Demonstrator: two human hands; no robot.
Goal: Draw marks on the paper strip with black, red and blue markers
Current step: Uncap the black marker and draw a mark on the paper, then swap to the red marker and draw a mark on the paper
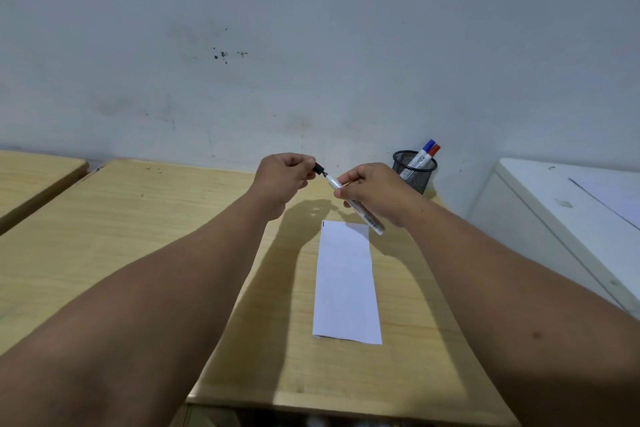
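Right hand (372,189) pinches the black marker (360,206), left hand (284,177) pinches its cap (318,169) just off the tip, above the strip (346,284). Mesh cup (414,172) behind holds the blue (423,153) and red (433,150) ones.

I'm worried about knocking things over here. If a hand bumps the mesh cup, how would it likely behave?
The mesh cup looks light, being open wire, so it would probably slide or tip easily. The blue marker and red marker lean out above its rim, likely making it top-heavy. It stands near the desk corner, so it might fall off.

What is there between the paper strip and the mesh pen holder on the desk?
In the head view, the right hand with the black marker hangs above that stretch between paper strip and mesh pen holder.
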